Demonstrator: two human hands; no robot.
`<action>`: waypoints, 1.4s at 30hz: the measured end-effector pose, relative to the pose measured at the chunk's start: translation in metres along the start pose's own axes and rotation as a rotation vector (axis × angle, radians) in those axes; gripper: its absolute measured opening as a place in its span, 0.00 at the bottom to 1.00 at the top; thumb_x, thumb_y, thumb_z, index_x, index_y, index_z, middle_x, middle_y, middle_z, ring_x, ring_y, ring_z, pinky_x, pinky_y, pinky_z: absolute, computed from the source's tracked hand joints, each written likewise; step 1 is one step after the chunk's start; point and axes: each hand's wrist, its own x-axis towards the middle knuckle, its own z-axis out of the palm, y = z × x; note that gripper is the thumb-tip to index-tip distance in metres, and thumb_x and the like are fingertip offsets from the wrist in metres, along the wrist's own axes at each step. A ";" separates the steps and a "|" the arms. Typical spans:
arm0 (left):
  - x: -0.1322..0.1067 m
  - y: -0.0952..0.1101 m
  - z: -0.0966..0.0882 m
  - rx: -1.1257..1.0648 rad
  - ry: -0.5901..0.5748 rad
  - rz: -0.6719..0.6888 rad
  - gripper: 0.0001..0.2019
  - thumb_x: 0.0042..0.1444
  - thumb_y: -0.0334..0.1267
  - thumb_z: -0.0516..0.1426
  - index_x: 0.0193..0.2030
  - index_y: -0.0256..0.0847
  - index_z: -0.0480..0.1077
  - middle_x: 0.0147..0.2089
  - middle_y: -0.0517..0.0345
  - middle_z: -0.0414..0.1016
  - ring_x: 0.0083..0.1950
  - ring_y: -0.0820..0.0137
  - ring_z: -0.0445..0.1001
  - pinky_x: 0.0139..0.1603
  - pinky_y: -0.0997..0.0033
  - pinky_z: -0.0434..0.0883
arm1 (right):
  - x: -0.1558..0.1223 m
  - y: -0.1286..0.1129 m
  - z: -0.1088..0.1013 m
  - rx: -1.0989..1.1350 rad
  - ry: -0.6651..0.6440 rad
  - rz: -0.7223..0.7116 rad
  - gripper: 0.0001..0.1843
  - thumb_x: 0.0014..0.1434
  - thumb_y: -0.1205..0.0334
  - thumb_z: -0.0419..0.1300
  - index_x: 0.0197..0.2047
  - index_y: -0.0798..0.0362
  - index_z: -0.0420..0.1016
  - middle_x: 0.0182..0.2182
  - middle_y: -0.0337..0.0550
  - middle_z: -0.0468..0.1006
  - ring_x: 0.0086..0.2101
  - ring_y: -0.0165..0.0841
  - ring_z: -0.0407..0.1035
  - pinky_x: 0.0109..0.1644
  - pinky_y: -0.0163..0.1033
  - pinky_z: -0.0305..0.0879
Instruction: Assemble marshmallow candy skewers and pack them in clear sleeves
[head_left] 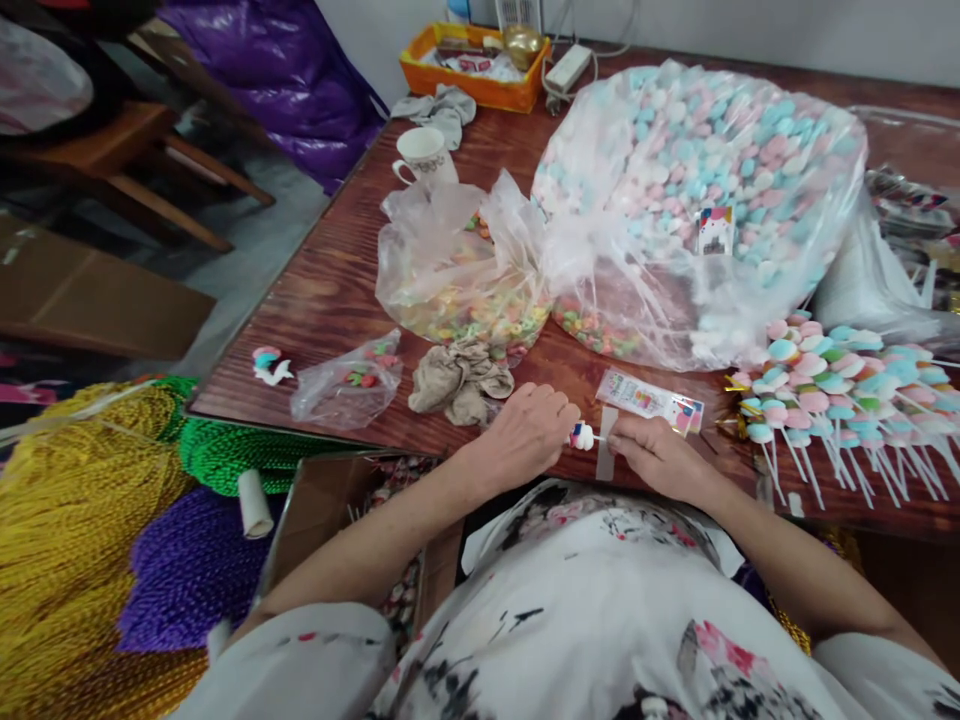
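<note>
Stick, thin, white, pinched in right hand above brown wooden bench; puffy white head touches curled left hand, grip unclear. Likely light, squashable; I'd hold the stick.

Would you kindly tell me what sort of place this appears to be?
Likely a small craft or packing workshop: a large plastic bag of pastel pieces and a cluster of pastel-topped sticks lie on the wood-grain table, with a big bundle of yellow cord at the left.
</note>
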 end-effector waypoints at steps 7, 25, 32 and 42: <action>0.003 0.004 0.012 -0.097 -0.010 -0.040 0.02 0.55 0.30 0.54 0.33 0.36 0.68 0.33 0.51 0.72 0.35 0.63 0.67 0.37 0.64 0.60 | 0.006 0.006 0.014 -0.073 0.088 -0.078 0.15 0.65 0.65 0.50 0.26 0.54 0.67 0.21 0.34 0.65 0.24 0.27 0.59 0.30 0.33 0.54; 0.033 -0.006 0.015 -0.825 -0.337 -0.061 0.08 0.50 0.38 0.60 0.27 0.34 0.70 0.24 0.66 0.64 0.28 0.75 0.63 0.30 0.77 0.60 | 0.008 -0.001 0.016 -0.611 0.321 -0.482 0.11 0.57 0.75 0.48 0.34 0.55 0.69 0.27 0.44 0.71 0.30 0.34 0.63 0.34 0.38 0.59; 0.016 0.000 -0.003 -0.283 0.258 -0.175 0.08 0.58 0.40 0.58 0.40 0.38 0.72 0.40 0.50 0.74 0.44 0.63 0.69 0.49 0.61 0.67 | -0.003 0.014 0.011 -0.483 0.577 -0.266 0.12 0.61 0.75 0.48 0.38 0.55 0.71 0.30 0.46 0.75 0.33 0.35 0.68 0.37 0.38 0.62; 0.019 0.018 0.043 -0.488 0.112 -0.347 0.10 0.60 0.32 0.52 0.33 0.37 0.74 0.32 0.55 0.77 0.33 0.71 0.73 0.36 0.72 0.65 | -0.007 0.028 0.045 -0.632 0.583 -0.161 0.11 0.60 0.73 0.51 0.37 0.55 0.74 0.29 0.46 0.74 0.31 0.35 0.65 0.36 0.39 0.57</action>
